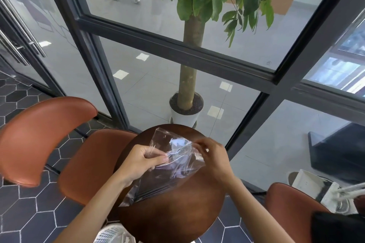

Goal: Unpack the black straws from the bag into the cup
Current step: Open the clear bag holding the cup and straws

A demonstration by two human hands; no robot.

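Note:
A clear plastic bag [164, 171] lies tilted over the round dark wooden table [177, 213], its open end toward the window. Black straws [156, 189] show as a dark bundle in its lower part. My left hand [140, 162] pinches the bag's left edge near the opening. On the right edge of the opening, my right hand [211, 158] pinches the film. A clear cup [178, 145] is dimly visible through the plastic near the bag's mouth, standing on the table.
Two brown leather chairs [45, 136] stand left of the table, a third [290, 203] at the right. A potted tree [186, 108] stands beyond the table against the glass wall. A white mesh item [110, 234] sits at the bottom edge.

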